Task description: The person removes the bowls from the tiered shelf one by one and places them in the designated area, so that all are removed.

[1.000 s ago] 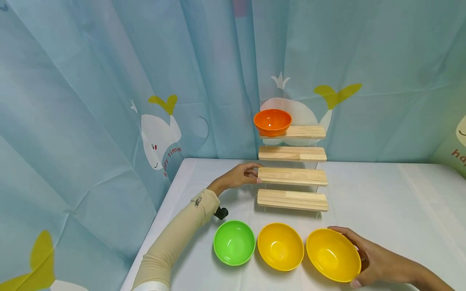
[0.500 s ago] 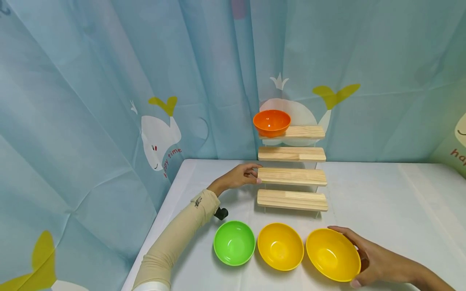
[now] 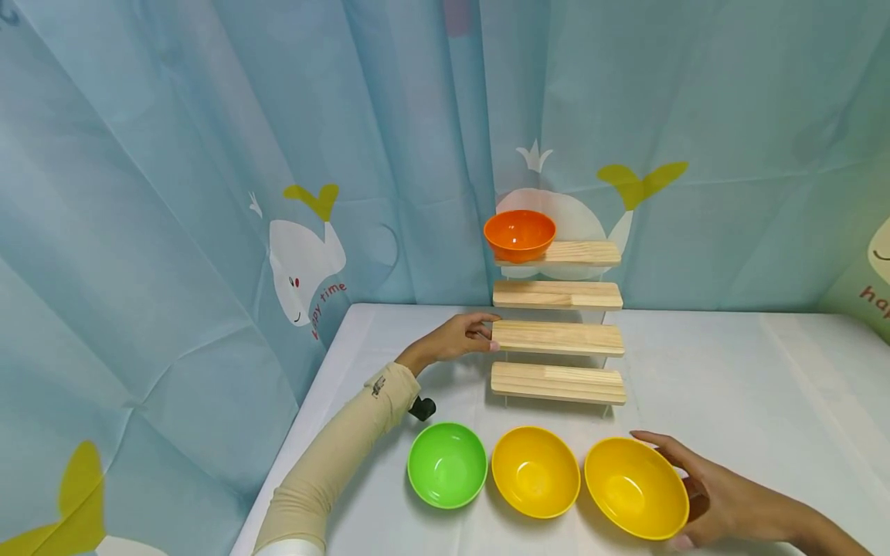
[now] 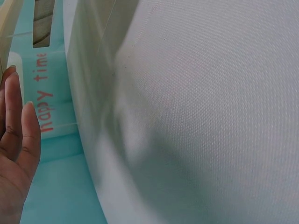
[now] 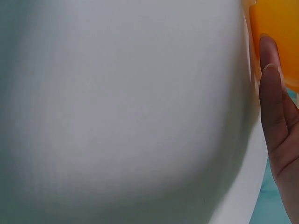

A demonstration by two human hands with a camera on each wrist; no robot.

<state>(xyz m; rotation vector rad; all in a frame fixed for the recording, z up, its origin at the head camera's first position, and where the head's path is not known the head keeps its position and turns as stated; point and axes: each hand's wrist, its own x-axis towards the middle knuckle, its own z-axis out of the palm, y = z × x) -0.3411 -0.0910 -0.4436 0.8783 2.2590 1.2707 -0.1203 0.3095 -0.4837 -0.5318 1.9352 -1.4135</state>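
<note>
In the head view, my left hand (image 3: 455, 337) holds the left end of a plank (image 3: 559, 337) on a stepped wooden display rack, thumb in front and a finger behind. In the left wrist view its fingers (image 4: 13, 116) reach up to the pale wood (image 4: 7, 28). My right hand (image 3: 730, 498) is spread around the right side of a yellow bowl (image 3: 636, 486), fingertips right at the rim. The right wrist view shows extended fingers (image 5: 273, 100) beside the bowl's orange-looking wall (image 5: 280, 42). The right thumb is blurred.
Left of that bowl, a second yellow bowl (image 3: 535, 472) and a green bowl (image 3: 447, 466) stand in a row on the white table (image 3: 730, 386). An orange bowl (image 3: 519, 235) sits on the rack's top plank (image 3: 584, 252). Behind hangs a blue whale-print curtain (image 3: 417, 154).
My right hand has shifted slightly right, its fingertips and thumb easing away from the yellow bowl's rim. The left hand and the bowls have stayed in place.
</note>
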